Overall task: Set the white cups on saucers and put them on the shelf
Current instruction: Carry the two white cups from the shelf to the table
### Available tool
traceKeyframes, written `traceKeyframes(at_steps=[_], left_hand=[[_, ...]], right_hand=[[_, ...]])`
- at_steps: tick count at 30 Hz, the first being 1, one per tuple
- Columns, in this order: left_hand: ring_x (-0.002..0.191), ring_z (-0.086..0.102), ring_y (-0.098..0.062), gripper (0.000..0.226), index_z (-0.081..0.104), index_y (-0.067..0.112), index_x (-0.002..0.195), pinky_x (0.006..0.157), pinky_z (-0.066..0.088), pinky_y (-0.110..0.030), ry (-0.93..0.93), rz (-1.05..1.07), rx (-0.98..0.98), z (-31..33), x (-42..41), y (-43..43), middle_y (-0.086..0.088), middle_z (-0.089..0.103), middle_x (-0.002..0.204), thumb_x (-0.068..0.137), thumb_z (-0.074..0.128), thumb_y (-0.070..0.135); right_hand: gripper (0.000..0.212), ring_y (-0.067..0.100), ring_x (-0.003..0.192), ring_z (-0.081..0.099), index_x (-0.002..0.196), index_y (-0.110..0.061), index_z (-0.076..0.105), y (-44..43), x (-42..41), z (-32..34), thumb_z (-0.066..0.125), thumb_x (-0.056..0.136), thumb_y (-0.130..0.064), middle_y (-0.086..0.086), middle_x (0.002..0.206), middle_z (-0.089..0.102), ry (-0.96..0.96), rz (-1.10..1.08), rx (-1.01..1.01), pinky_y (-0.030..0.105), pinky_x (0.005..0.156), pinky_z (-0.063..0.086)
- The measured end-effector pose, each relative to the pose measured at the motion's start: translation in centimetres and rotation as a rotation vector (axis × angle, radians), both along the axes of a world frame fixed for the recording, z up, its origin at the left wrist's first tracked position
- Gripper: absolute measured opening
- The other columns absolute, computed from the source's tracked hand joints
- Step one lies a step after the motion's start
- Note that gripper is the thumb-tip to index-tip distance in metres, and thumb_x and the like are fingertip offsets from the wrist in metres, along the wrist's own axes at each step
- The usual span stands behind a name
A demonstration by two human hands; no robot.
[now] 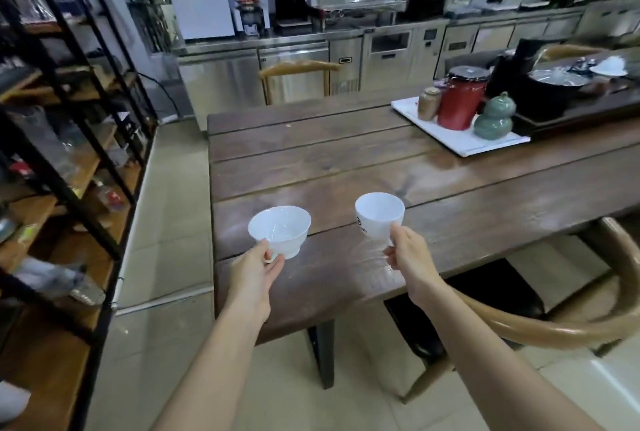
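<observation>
1. Along the left edge of view: the black-framed shelf (69, 139) with wooden boards, already crowded with blurred clutter. Final destination for the cups; no free slot can be made out from here.
2. Centre: the dark wooden table (363, 160). Near-left corner area is bare planks. Far-right end carries a white tray (460, 143) with a red canister (462, 98), a green gourd jar (493, 117) and a small brown jar (428, 103).
3. No saucers clearly visible. A white dish-like thing (609, 67) sits at the far right end of the table; too blurred to say whether it's a saucer.
4. Left hand (258, 269): forearm reaching forward, fingers closed around the handle and foot of the wide white cup (280, 228), held upright over the near-left corner of the table, clear of the surface.
5. Right hand (407, 254): thumb and fingers pinched on the lower side of the taller white cup (380, 212), mouth tipped slightly away, over the near edge of the table. Logo (359, 221) on its side, unreadable.
6. Step in hand, my read: carrying both cups toward saucers. To do it well: keep the rims level and the cups apart so they don't clink; seat each foot centred in the saucer well before letting go; afterwards lift by the saucer, not the cup.
</observation>
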State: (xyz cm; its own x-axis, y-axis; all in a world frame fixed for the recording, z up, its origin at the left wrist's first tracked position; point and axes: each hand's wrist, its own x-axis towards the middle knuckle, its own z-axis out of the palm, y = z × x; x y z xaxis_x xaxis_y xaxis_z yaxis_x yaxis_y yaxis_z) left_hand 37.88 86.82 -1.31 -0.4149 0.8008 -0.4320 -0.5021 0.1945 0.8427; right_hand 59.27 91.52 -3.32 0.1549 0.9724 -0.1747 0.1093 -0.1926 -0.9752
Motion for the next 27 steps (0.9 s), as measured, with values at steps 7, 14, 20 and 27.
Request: traceKeyframes(at_steps=[7, 14, 20, 27], left_hand=[[0.077, 0.062, -0.019, 0.03, 0.038, 0.01, 0.059, 0.094, 0.047, -0.033, 0.054, -0.054, -0.136, -0.9, 1.7, 9.6, -0.01, 0.057, 0.111, 0.086, 0.049, 0.003], [0.09, 0.061, -0.024, 0.029, 0.042, 0.008, 0.06, 0.095, 0.045, -0.035, 0.067, -0.089, -0.29, -2.3, 3.6, 16.7, -0.006, 0.054, 0.105, 0.088, 0.049, 0.004], [0.083, 0.062, -0.02, 0.02, 0.049, 0.008, 0.066, 0.102, 0.042, -0.039, 0.084, -0.035, -0.364, -4.5, 4.7, 19.7, -0.007, 0.058, 0.104, 0.086, 0.049, 0.005], [0.103, 0.059, -0.025, 0.032, 0.051, 0.006, 0.061, 0.101, 0.041, -0.037, 0.124, -0.006, -0.363, -7.4, 6.9, 19.8, -0.006, 0.063, 0.094, 0.092, 0.049, 0.013]], right_hand=[[0.03, 0.013, 0.054, 0.036, 0.068, -0.015, 0.047, 8.3, 0.6, -1.5, 0.037, 0.094, -0.024, 0.001, 0.064, 0.04, 0.058, -0.065, -0.073, 0.022, 0.046, 0.029], [0.031, 0.014, 0.055, 0.037, 0.066, -0.016, 0.048, 15.3, 2.1, -3.7, 0.036, 0.094, -0.023, 0.001, 0.063, 0.042, 0.034, -0.089, -0.176, 0.018, 0.045, 0.032], [0.028, 0.012, 0.053, 0.037, 0.069, -0.019, 0.051, 20.3, 3.6, -6.1, 0.034, 0.09, -0.019, -0.001, 0.061, 0.044, 0.009, -0.062, -0.217, 0.025, 0.05, 0.03], [0.024, 0.018, 0.059, 0.043, 0.073, -0.012, 0.047, 22.3, 5.0, -9.0, 0.031, 0.09, -0.016, 0.008, 0.068, 0.047, -0.051, 0.013, -0.261, 0.029, 0.055, 0.036]])
